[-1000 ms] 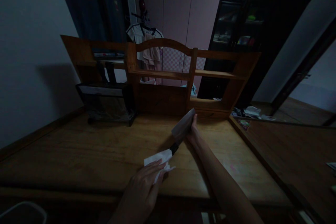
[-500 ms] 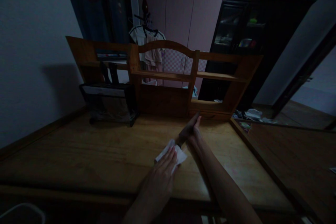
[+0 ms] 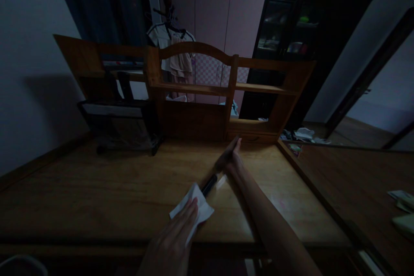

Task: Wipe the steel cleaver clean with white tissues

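"As we looked along the desk (image 3: 106, 189) from the left, what did we meet first?"

"We had a dark rack (image 3: 114, 131) there, well apart from both hands, with dark uprights (image 3: 125, 86) rising from it."

"And our left hand (image 3: 174, 230)?"

"That came next, nearer to us, its fingers (image 3: 191, 211) together and nearly straight over a white tissue (image 3: 202, 211). We had hold of the tissue, though our thumb was hidden, so we could not tell how firmly we pinched it."

"Where was the knife (image 3: 208, 186)?"

"Just right of the tissue, slanting away from us above the middle of the desk, in front of the wooden shelves (image 3: 194, 120). Its black handle pointed back towards us, the near end at the tissue. We could not tell whether the paper wrapped that end or merely lay against it."

"And farther right?"

"Our right hand (image 3: 235, 166) was closed about the dark, blurred blade (image 3: 227, 152)."

"So which step were we at?"

"Wiping the handle, we judged. Another stroke called for a steady right hand, fingertips clear of the cutting edge, and the tissue drawn snugly around the handle."
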